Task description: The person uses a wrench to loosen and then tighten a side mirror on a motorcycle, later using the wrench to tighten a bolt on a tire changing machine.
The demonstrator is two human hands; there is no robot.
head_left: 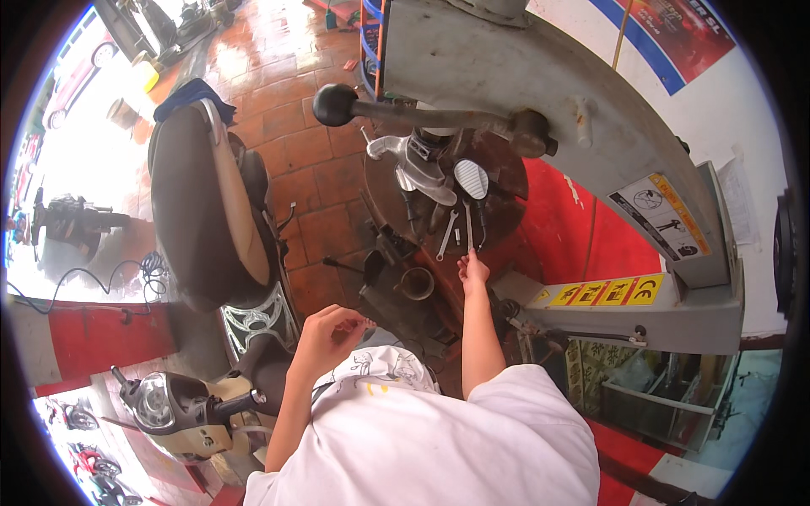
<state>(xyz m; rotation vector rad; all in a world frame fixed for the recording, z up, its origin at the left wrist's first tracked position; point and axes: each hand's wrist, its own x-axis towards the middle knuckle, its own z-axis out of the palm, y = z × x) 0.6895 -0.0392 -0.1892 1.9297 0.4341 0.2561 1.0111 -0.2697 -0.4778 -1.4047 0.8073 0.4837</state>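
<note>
My right hand [473, 271] reaches forward to the near edge of a dark round tyre-changer turntable [508, 211]. Its fingers are closed on the end of a long slim wrench [469, 226]. To the left of it lie a second wrench [447, 236] and a small silver cylinder [457, 237]. Beyond these rest an oval mirror [471, 180] with a dark stem and a silver cast metal part [423, 173]. My left hand [327, 337] hangs in front of my body, its fingers curled inward; whatever they may hold is too small to make out.
A grey machine arm with a ball-ended lever [422, 114] overhangs the turntable. On the left stands a scooter with a dark seat [198, 202]. Below the turntable is a dark mechanism with a round metal cup [416, 284]. Red panels [582, 219] flank the right side.
</note>
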